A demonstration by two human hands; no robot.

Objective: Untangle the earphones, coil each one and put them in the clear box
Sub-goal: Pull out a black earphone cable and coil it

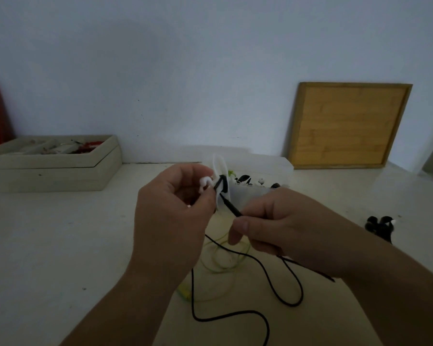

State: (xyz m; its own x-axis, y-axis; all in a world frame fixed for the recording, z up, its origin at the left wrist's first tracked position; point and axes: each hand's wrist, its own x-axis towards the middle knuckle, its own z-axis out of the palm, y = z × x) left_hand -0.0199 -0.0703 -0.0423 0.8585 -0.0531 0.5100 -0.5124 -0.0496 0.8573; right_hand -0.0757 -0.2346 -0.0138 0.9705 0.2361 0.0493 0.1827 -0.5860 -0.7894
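Untangling is in hand: just in front of the clear plastic box point(273, 168), my left hand point(175, 208) curls its grip round the coiled white earphone point(219, 166); my right hand point(273, 226) pinches the thin black cord point(231, 207) looped over it. Next, likely: ease that loop free.

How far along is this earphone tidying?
The clear plastic box already holds some earphones. The left hand grips a white earphone coil; the right hand pinches a black cable wrapped round it. Left: that cable and a thin green cable lying loose.
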